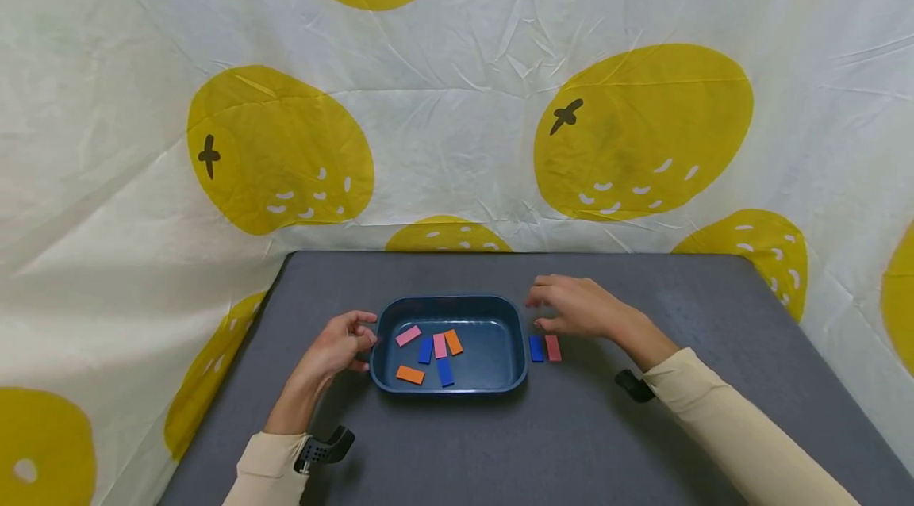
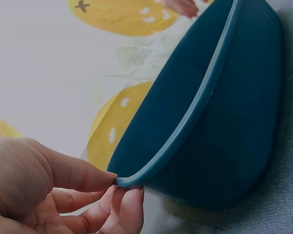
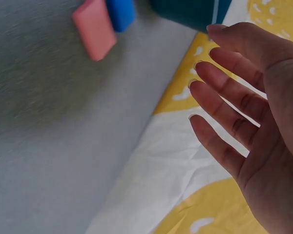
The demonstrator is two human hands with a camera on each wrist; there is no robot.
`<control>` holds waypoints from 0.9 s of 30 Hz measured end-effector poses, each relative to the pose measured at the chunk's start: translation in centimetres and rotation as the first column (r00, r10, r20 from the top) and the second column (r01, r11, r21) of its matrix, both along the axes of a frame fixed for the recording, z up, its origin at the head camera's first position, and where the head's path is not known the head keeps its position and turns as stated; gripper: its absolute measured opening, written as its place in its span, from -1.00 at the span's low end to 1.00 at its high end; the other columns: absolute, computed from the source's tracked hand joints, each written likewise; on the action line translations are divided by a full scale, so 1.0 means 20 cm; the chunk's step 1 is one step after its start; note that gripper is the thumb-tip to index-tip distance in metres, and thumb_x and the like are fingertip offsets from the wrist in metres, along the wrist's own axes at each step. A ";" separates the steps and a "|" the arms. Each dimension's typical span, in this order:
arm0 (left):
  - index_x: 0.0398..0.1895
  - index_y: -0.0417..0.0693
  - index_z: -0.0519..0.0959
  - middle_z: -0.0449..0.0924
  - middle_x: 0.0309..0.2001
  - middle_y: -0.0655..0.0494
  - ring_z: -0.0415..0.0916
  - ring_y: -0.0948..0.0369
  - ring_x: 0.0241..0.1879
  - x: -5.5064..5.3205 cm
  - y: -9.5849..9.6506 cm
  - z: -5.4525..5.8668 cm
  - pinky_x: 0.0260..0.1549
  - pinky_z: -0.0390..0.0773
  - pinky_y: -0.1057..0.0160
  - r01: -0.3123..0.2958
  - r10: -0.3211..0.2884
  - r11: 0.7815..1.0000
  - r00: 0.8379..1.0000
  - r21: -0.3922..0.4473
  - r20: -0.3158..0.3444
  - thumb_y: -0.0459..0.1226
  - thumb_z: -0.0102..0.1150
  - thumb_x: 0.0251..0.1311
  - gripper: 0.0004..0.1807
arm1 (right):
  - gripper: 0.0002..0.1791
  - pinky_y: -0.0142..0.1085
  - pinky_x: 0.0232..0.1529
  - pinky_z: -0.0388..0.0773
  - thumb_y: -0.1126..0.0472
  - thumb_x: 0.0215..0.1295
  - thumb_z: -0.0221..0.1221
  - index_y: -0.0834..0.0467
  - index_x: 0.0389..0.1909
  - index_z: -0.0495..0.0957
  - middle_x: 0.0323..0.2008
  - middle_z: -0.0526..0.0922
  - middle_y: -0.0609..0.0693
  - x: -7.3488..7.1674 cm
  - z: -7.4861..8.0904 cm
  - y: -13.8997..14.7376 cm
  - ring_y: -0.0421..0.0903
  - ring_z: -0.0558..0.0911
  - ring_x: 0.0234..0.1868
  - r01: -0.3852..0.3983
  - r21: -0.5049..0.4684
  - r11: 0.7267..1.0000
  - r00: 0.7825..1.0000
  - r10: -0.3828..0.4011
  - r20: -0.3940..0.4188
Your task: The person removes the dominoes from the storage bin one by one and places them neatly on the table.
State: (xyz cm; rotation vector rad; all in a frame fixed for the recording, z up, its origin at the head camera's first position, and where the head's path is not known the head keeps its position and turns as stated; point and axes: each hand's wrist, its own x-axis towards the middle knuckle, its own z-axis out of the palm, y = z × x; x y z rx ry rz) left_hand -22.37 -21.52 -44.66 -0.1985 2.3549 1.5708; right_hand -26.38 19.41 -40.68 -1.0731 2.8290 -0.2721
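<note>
Left grip (image 1: 336, 343): the tray (image 1: 493, 363) is pinched at its left end, the thumb laid on the rim and fingertips tucked beneath.
Right grip (image 1: 578, 305): nothing is held; the fingers are spread and loosely bent beside the tray's right end. Whether the rim is touched cannot be told.
Loose pair: a blue block (image 1: 536, 348) and a reddish-pink block (image 1: 553, 347) are set side by side on the tabletop (image 1: 571, 442), just outside the tray's right wall.
Tray contents: two pink blocks (image 1: 408, 335), two blue blocks (image 1: 425, 350) and two orange blocks (image 1: 410, 375) are scattered towards the left and middle.
Step in hand: the tray seems to be steadied or positioned.
Next move: a matching pinch on the right rim would be called for if the tray is to be shifted; a narrow thumb-and-finger pinch, if a loose block is to be lifted.
Tray make: smooth, dark blue-green, probably plastic; rounded corners, sloping walls, lipped rim.
Block make: flat, matt, oblong slabs.
Tabletop cover: grey, finely ribbed fabric.
Backdrop: creased white cloth (image 1: 457, 157), printed with yellow fruit shapes.
</note>
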 end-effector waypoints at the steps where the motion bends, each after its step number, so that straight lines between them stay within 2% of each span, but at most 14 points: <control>1: 0.27 -0.29 0.43 0.52 -0.17 -0.21 0.64 -0.08 -0.06 0.00 0.00 0.00 -0.47 0.70 0.14 -0.001 0.001 1.000 1.000 0.000 -0.001 -0.50 0.05 0.38 -0.60 | -0.71 -0.16 -0.14 0.66 0.08 0.24 0.40 0.01 -0.03 0.70 -0.11 0.64 -0.12 -0.01 0.01 -0.01 -0.15 0.62 -0.11 -0.007 -0.009 1.000 1.000 0.007 -0.003; 7: 0.27 -0.28 0.43 0.51 -0.18 -0.18 0.64 -0.08 -0.02 -0.01 0.00 0.00 -0.46 0.70 0.14 0.001 -0.001 1.000 1.000 0.011 0.004 -0.51 0.05 0.36 -0.58 | -0.71 -0.18 -0.10 0.66 0.06 0.27 0.38 0.00 -0.01 0.70 -0.08 0.65 -0.09 -0.04 0.05 -0.10 -0.15 0.63 -0.07 -0.043 -0.027 0.999 0.999 0.044 0.008; 14: 0.27 -0.28 0.43 0.51 -0.16 -0.20 0.63 -0.08 -0.03 0.00 0.01 0.00 -0.47 0.70 0.14 -0.003 0.003 1.000 1.000 0.005 0.008 -0.52 0.05 0.37 -0.59 | -0.71 -0.20 -0.07 0.64 0.04 0.28 0.37 -0.05 0.00 0.68 -0.07 0.64 -0.13 -0.07 0.07 -0.19 -0.15 0.61 -0.07 -0.022 -0.005 1.000 0.997 0.022 0.078; 21: 0.27 -0.28 0.43 0.51 -0.17 -0.19 0.63 -0.09 -0.03 0.00 0.01 0.01 -0.47 0.70 0.15 -0.007 0.007 1.000 1.000 0.014 0.010 -0.53 0.04 0.35 -0.58 | -0.66 -0.18 -0.03 0.64 0.03 0.28 0.37 0.00 0.05 0.68 -0.05 0.64 -0.10 -0.10 0.07 -0.26 -0.14 0.62 -0.06 -0.062 0.002 0.998 0.993 0.062 0.100; 27: 0.27 -0.30 0.42 0.49 -0.17 -0.18 0.62 -0.11 0.02 0.00 0.00 0.01 -0.47 0.70 0.13 -0.001 0.001 1.000 1.000 0.019 0.004 -0.53 0.02 0.35 -0.58 | -0.61 -0.17 -0.02 0.61 0.02 0.28 0.37 0.05 0.09 0.67 -0.06 0.62 -0.12 -0.10 0.03 -0.29 -0.15 0.60 -0.06 -0.096 0.005 0.995 0.988 0.095 0.123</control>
